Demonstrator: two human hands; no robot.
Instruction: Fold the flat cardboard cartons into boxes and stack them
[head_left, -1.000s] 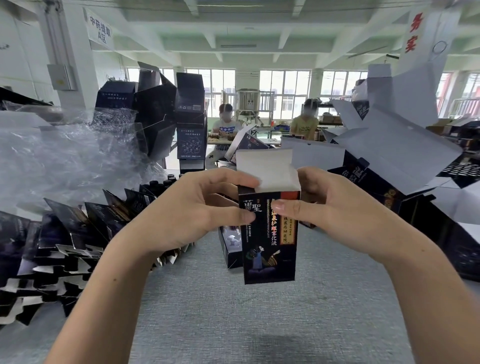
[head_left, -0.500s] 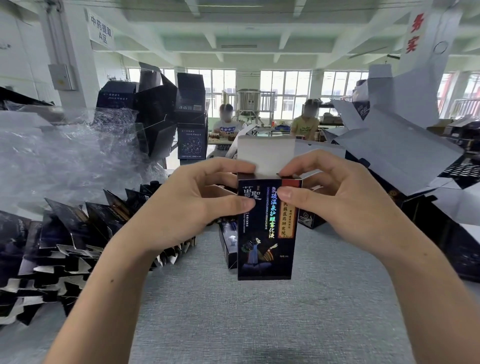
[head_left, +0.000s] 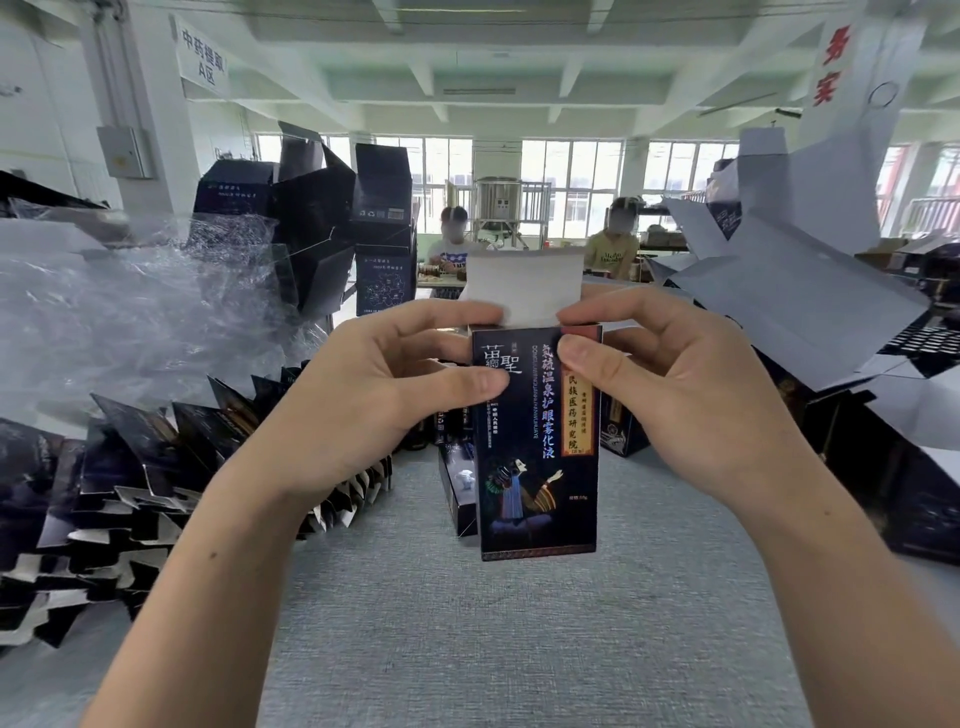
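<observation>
Daylight is pouring through a long row of windows (head_left: 571, 176) along the far wall. White ceiling beams (head_left: 467, 57) are running overhead. A sign (head_left: 203, 57) is hanging beside a white pillar (head_left: 156, 104) carrying a grey box (head_left: 123, 152). A person in white (head_left: 453, 249) and a person in yellow (head_left: 618, 254) are sitting either side of a steel tank (head_left: 497, 200). Grey fabric is covering the table (head_left: 467, 649).

One carton (head_left: 540, 441): tall, dark, printed with Chinese characters and a costumed figure. Erected into box form, upright, pinched near its top by the left hand (head_left: 374, 395) and right hand (head_left: 675, 395) above the grey tabletop (head_left: 467, 649). Its white top flap (head_left: 522, 283) stands open.
Many flat cartons (head_left: 156, 467): dark, white-edged, fanned in an overlapping row at left.
Several folded boxes (head_left: 382, 208): dark, flaps open, piled rear left and right.
</observation>
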